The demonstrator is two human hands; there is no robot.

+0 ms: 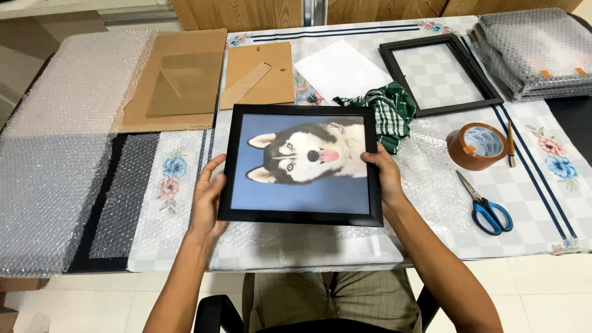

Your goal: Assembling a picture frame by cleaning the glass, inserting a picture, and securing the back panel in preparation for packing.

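Observation:
A black picture frame (300, 214) with a husky dog photo on a blue ground is held just above the table in front of me. My left hand (206, 196) grips its left edge, fingers spread along the side. My right hand (385, 176) grips its right edge, thumb over the front rim. The photo lies sideways, the dog's head turned toward the left.
Bubble wrap sheet (58, 160) covers the table's left. Cardboard pieces (179, 80) and a frame backing (259, 74) lie behind, with white paper (342, 68), a green checked cloth (388, 111), an empty black frame (439, 75), brown tape roll (478, 146), blue scissors (487, 206), a pencil-like tool (511, 145) and stacked bubble-wrapped packs (533, 52).

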